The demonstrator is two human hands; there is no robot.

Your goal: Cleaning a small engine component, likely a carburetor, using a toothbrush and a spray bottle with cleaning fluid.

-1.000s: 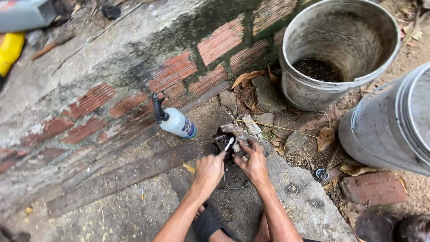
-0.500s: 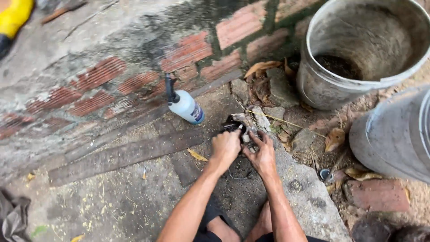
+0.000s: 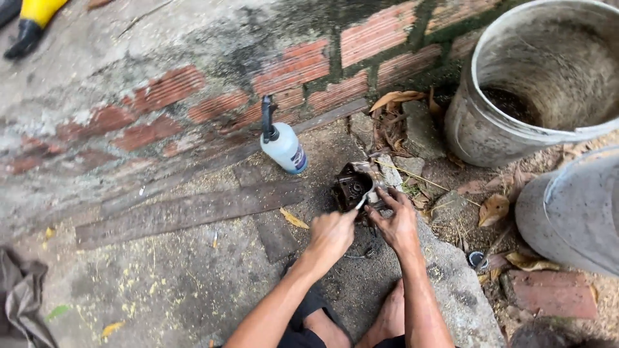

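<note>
Both hands work close together over a small dark engine part (image 3: 351, 188) that sits on the concrete ground (image 3: 193, 277) at the foot of a mossy brick wall (image 3: 193, 96). The left hand (image 3: 331, 235) is closed around a slim metal tool (image 3: 362, 200), its tip set against the part's round opening. The right hand (image 3: 398, 222) rests beside it, fingers curled on the part's near edge, steadying it; I cannot tell how firmly it grips.

Judging by this, the step in hand is prying or scraping at the part's face. The next move likely calls for a steady brace from the right hand while the tool tip is levered with small, controlled force so it does not slip.

Just beyond the part lies a white spray bottle (image 3: 284, 145) with a black nozzle, and a grey bucket (image 3: 477, 129) stands to the right among dry leaves.
</note>
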